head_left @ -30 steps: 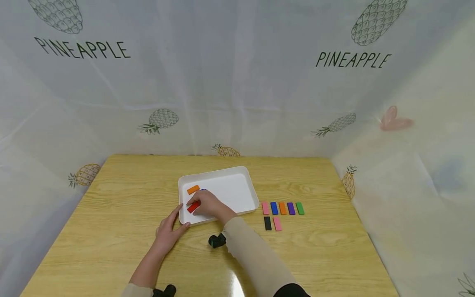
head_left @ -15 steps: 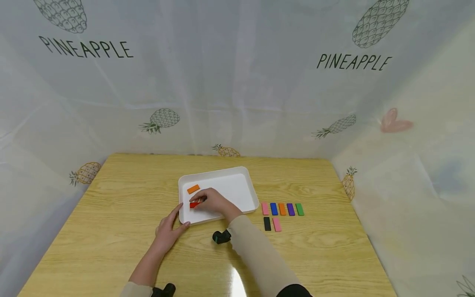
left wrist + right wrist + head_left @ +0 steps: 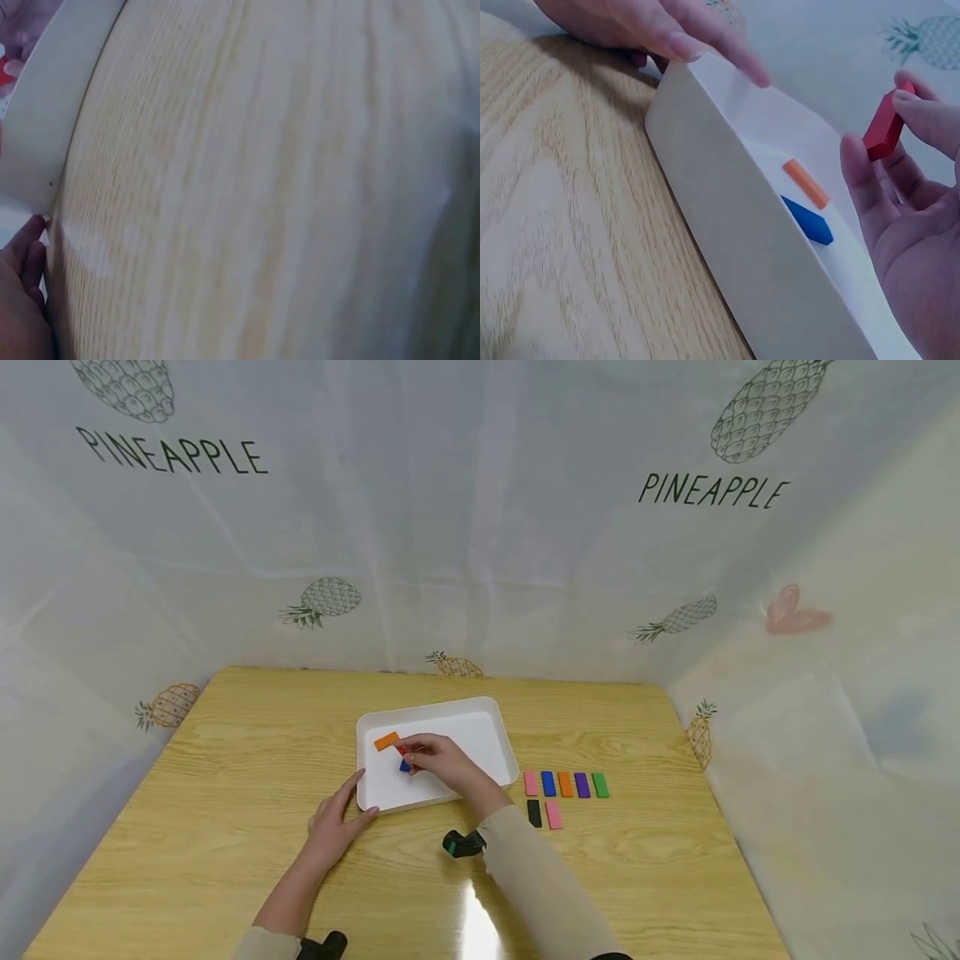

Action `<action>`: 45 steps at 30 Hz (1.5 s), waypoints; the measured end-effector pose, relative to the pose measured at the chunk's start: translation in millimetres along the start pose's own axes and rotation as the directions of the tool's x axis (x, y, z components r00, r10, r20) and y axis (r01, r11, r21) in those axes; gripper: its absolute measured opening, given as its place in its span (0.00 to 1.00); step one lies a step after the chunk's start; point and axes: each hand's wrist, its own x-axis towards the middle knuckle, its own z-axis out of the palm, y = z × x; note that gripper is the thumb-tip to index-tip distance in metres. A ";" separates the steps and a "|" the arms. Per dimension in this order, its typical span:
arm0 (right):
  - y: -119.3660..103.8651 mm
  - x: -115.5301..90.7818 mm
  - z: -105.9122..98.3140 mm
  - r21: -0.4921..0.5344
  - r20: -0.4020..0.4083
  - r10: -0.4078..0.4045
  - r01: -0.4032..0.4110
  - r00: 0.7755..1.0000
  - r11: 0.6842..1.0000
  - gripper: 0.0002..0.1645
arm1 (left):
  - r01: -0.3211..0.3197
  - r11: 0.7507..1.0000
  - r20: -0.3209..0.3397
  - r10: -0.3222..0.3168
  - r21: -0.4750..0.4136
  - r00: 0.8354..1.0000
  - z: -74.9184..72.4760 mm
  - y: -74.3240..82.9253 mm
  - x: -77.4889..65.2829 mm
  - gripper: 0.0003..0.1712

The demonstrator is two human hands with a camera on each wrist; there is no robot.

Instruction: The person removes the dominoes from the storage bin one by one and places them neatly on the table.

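Note:
My right hand [image 3: 450, 767] pinches a red domino-like block [image 3: 889, 124] between thumb and fingers, held above the white tray [image 3: 480, 735]. Below it in the tray lies a blue block [image 3: 808, 221], partly hidden by the near wall in the right wrist view. An orange block [image 3: 386, 742] rests toward the tray's far left corner. At the tray's near left corner, my left hand [image 3: 330, 831] has its fingers and thumb spread, with the tips against the rim. Only part of that hand shows in the left wrist view, beside the tray's outer wall.
Right of the tray, several blocks lie in a row on the wooden table [image 3: 645, 877], from a pink block [image 3: 531, 783] to a green block [image 3: 600, 785]. A black block [image 3: 534, 813] and another pink block [image 3: 553, 814] sit below them. A pineapple-print curtain [image 3: 480, 527] surrounds the table.
My right hand has lifted the red block from the tray's left part and moved it up and right, turning it. The blue block now shows beneath. My left hand stays at the corner.

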 end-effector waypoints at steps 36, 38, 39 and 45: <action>-12.0 -89.9 -39.5 0.171 -0.221 -0.099 0.139 0.970 0.975 0.23 | -0.001 1.000 0.018 0.001 -0.013 1.000 -2.3 -1.5 -0.4 0.44; -9.1 -97.2 -41.2 0.153 -0.218 -0.099 0.134 0.971 0.979 0.23 | -0.002 1.000 0.013 0.002 -0.012 1.000 -1.8 -1.7 -0.1 0.44; -7.2 -101.2 -42.0 0.141 -0.220 -0.097 0.130 0.971 0.982 0.23 | -0.004 1.000 0.011 0.005 -0.012 1.000 -1.3 -2.1 0.2 0.44; 2.5 -120.7 -43.9 0.152 -0.239 -0.105 0.144 0.965 0.978 0.24 | -0.029 1.000 -0.015 0.029 -0.005 0.999 0.9 -3.6 0.7 0.44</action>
